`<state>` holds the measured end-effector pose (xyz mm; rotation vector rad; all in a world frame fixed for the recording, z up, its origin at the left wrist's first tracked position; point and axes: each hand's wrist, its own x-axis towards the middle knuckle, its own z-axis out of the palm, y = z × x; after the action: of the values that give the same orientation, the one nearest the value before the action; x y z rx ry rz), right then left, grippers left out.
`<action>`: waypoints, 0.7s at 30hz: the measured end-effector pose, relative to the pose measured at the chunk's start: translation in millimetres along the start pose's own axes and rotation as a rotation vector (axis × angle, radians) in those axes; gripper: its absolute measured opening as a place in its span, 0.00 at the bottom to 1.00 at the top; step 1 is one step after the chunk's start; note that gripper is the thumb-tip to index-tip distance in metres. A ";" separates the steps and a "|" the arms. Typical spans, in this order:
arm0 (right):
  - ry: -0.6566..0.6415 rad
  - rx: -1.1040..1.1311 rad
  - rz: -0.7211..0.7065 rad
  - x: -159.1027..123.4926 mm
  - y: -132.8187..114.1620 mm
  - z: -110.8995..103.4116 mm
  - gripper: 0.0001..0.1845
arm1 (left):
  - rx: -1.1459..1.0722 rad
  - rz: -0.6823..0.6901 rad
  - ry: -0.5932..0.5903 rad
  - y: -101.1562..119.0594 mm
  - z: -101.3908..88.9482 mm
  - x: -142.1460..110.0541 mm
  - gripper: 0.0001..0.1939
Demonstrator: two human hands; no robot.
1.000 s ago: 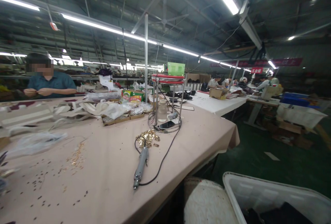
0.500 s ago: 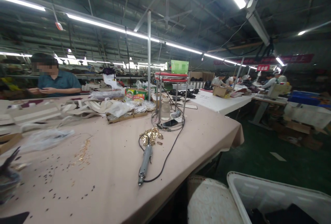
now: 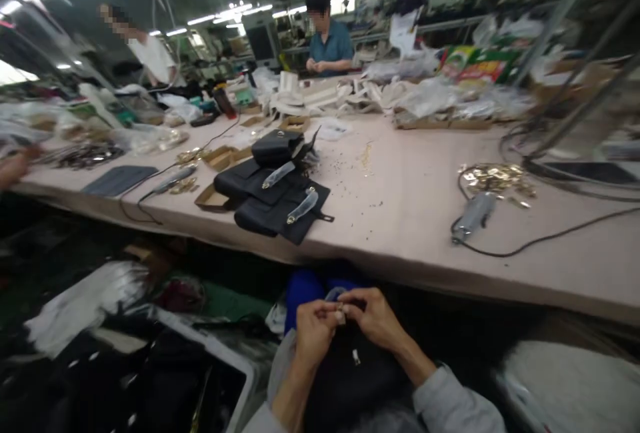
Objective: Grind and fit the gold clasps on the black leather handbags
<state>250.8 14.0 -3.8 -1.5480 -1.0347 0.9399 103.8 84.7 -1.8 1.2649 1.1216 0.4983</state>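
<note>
Both my hands work low over my lap, below the table edge. My left hand point(image 3: 311, 328) and my right hand point(image 3: 376, 316) meet fingertip to fingertip, pinching a small metal fitting point(image 3: 341, 314) between them. Under them lies a black bag piece point(image 3: 350, 380) on my lap. On the beige table point(image 3: 400, 220) in front lie stacked black bag pieces point(image 3: 273, 200) with plastic-wrapped metal parts, an electric screwdriver point(image 3: 473, 214) with a black cord, and a pile of gold fittings point(image 3: 493, 178).
A second screwdriver point(image 3: 173, 178) and small cardboard trays point(image 3: 223, 156) lie to the left. Two people work at the far side, one in a teal shirt point(image 3: 329, 40), one in white point(image 3: 153, 56). A bin with dark items point(image 3: 165, 380) stands at lower left.
The view has swung left and downward. My two hands have come into sight over my lap, closed on a small fitting; the stool frame and bottle have slid to the right edge.
</note>
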 end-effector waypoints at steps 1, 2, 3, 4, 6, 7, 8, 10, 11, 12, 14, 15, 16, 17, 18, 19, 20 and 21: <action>-0.009 0.004 0.017 1.3 4.7 0.7 0.10 | -0.015 -0.011 0.017 -8.2 -5.7 -3.5 0.15; -0.015 0.007 0.028 1.6 6.8 0.2 0.11 | -0.035 -0.014 0.016 -13.9 -7.9 -4.3 0.15; -0.022 0.012 0.035 1.1 6.7 -0.9 0.11 | -0.059 -0.014 0.003 -17.3 -7.9 -3.4 0.15; -0.027 0.016 0.037 0.4 5.1 -2.1 0.11 | -0.081 -0.014 -0.020 -18.8 -6.9 -1.4 0.16; -0.030 0.018 0.027 -0.4 -0.1 -2.7 0.11 | -0.115 -0.008 -0.062 -18.6 -5.6 3.2 0.16; -0.030 0.016 0.018 -0.1 -2.5 -2.0 0.11 | -0.125 -0.003 -0.076 -17.9 -5.8 5.0 0.16; -0.029 0.013 0.010 0.4 -4.4 -0.7 0.11 | -0.129 -0.002 -0.083 -17.3 -6.6 6.2 0.16; -0.026 0.000 -0.001 2.0 -6.5 2.3 0.11 | -0.130 -0.007 -0.066 -16.9 -8.8 7.4 0.15; -0.022 -0.008 -0.002 2.6 -6.9 3.6 0.11 | -0.131 -0.012 -0.049 -17.2 -9.5 7.6 0.15; -0.021 -0.017 -0.002 3.1 -6.9 4.6 0.11 | -0.131 -0.018 -0.030 -17.6 -9.9 7.7 0.14; -0.021 -0.033 -0.002 3.5 -6.5 5.8 0.11 | -0.133 -0.028 0.000 -18.8 -10.0 7.9 0.14; -0.021 -0.038 -0.001 3.6 -6.1 6.1 0.11 | -0.134 -0.030 0.006 -19.4 -9.8 8.1 0.13; -0.019 -0.042 0.000 3.5 -5.6 6.4 0.12 | -0.134 -0.030 0.002 -19.8 -9.8 8.2 0.13; -0.016 -0.046 0.001 3.4 -4.8 6.6 0.12 | -0.137 -0.028 -0.002 -20.0 -10.0 8.4 0.13; -0.015 -0.047 0.003 3.4 -3.8 6.8 0.12 | -0.142 -0.026 -0.008 -20.1 -10.3 8.5 0.13; -0.014 -0.046 0.006 3.5 -2.5 7.1 0.12 | -0.148 -0.023 -0.013 -20.0 -10.8 8.5 0.13; -0.014 -0.041 0.010 3.7 -0.9 7.6 0.12 | -0.153 -0.023 -0.014 -19.9 -11.4 8.6 0.14; -0.013 -0.036 0.014 4.0 0.9 8.1 0.12 | -0.157 -0.025 -0.012 -19.7 -12.0 8.7 0.14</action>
<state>244.7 20.3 -6.5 -1.5823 -1.0565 0.9469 91.8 92.0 -22.1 1.1154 1.0654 0.5486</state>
